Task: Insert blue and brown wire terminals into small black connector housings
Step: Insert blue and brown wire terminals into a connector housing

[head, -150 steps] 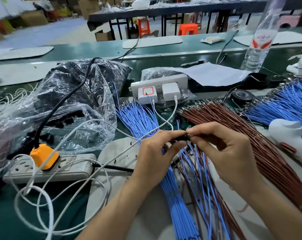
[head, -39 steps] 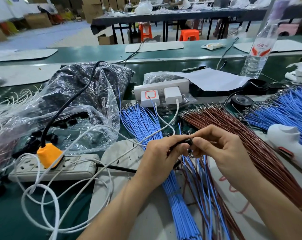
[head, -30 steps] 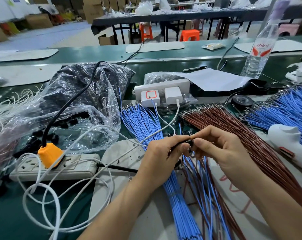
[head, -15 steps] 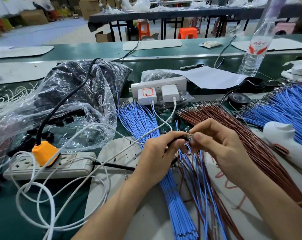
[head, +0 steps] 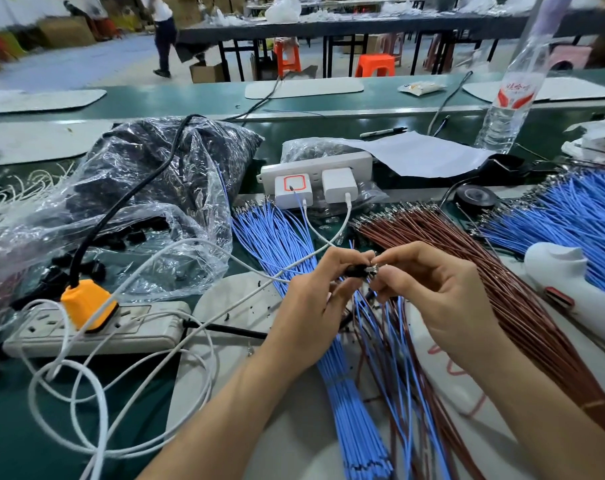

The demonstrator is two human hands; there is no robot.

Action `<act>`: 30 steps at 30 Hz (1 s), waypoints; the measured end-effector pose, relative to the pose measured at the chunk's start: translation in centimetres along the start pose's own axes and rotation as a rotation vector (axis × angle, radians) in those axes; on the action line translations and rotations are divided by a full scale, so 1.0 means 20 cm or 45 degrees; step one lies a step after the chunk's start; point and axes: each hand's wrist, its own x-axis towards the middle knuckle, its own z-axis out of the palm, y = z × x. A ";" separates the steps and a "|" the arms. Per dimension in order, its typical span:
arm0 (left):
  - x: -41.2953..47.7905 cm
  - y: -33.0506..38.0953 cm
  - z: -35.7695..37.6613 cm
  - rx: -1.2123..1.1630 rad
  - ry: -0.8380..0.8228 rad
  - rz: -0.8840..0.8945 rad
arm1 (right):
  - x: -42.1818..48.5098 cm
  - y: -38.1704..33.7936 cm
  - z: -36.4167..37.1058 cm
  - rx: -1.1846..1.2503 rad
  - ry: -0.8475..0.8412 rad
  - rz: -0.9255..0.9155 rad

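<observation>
My left hand pinches a small black connector housing between thumb and forefinger. My right hand meets it from the right, fingertips closed on a metal wire terminal at the housing's mouth. Blue and brown wires hang down from the hands. A bundle of blue wires lies under the left hand. A bundle of brown wires fans out behind the right hand. Which wire colour the right fingers hold is hidden.
A clear plastic bag with black housings sits at the left. A power strip with an orange plug and white cables lies front left. White chargers, a tape roll, more blue wires, a white tool and a water bottle surround the work.
Both hands stay joined at the housing, with only small finger shifts. A person now walks across the far floor at the back left.
</observation>
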 end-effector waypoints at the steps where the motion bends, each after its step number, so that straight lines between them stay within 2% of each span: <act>1: 0.00 0.00 0.00 -0.003 -0.003 0.005 | 0.00 0.00 0.00 -0.065 0.006 -0.021; 6: 0.00 0.00 0.01 0.037 0.001 0.007 | -0.01 0.02 -0.01 -0.410 -0.010 -0.121; 8: 0.00 -0.01 0.01 0.025 0.001 -0.012 | -0.01 0.02 -0.01 -0.443 -0.003 -0.127; 12: 0.00 -0.01 0.01 0.039 -0.028 -0.042 | 0.00 0.02 -0.02 -0.269 -0.016 -0.022; 19: 0.00 0.00 0.00 0.028 -0.015 -0.102 | 0.00 0.04 -0.02 -0.291 -0.042 -0.013; 30: -0.01 -0.03 0.00 0.082 -0.062 -0.078 | 0.02 0.05 -0.03 -0.011 -0.112 0.236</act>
